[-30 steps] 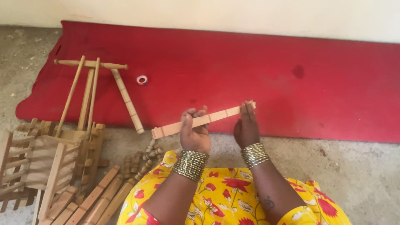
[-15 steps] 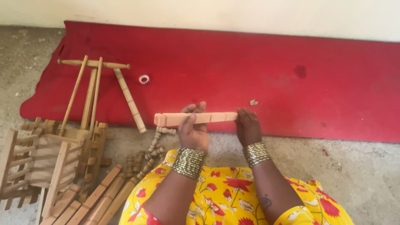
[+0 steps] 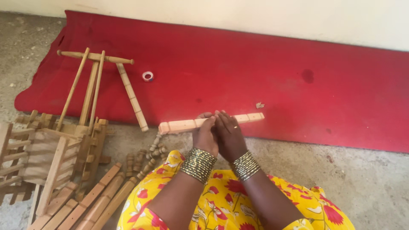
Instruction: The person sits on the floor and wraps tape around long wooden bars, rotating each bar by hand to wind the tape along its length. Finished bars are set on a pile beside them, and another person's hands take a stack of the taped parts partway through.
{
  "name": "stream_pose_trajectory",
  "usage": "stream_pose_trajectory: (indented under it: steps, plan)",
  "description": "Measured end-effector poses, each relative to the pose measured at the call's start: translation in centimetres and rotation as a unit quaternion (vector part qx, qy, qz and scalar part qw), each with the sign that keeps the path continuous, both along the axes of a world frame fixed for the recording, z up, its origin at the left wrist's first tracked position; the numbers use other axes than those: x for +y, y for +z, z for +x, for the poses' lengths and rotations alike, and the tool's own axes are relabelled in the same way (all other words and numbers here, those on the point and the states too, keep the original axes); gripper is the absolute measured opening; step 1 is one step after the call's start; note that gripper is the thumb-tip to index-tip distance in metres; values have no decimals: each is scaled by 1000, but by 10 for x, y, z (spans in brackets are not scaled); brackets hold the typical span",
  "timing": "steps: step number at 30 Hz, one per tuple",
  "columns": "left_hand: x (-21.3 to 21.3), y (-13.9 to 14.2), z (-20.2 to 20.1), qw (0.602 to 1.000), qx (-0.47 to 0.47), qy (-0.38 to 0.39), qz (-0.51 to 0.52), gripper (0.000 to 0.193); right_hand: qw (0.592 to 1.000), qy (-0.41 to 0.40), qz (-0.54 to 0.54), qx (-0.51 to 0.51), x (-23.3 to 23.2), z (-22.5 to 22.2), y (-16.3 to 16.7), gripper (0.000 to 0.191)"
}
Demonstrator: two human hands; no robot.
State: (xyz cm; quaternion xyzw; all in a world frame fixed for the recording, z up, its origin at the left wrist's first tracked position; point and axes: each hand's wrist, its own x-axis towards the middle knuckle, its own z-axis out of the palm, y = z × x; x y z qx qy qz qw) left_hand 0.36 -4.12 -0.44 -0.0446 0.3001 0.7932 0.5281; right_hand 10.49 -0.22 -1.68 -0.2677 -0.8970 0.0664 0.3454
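left hand (image 3: 205, 137) + right hand (image 3: 230, 135): side by side, fingers closed around middle of notched wooden bar (image 3: 183, 125) | bar: level, over near edge of red mat (image 3: 264, 64) | small tape roll (image 3: 147, 76): on mat, well apart

Beyond the long pale notched wooden bar (image 3: 211, 122), which lay crosswise in front of both hands, the red cloth mat (image 3: 277, 72) stretched open up to the wall, with only a tiny pale wood chip (image 3: 259, 104) just past the bar's right end. Leftward the way was crowded: a small white tape ring (image 3: 147, 76), a frame of thin wooden rods (image 3: 91, 81), stacked wooden slats (image 3: 81, 200) and small wooden pegs (image 3: 151, 157). The concrete floor (image 3: 366, 179) to the right lay open.
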Motion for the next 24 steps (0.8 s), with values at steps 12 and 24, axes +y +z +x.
stream_pose_trajectory:
  steps: [12,24]
  plan:
    - [1,-1,-13,998,-21,47,35,32,984,-159,-51,-66,46,35,-44,43]
    - [2,-13,-18,994,-47,74,71,20,988,-135,-69,-11,41,31,-31,38]
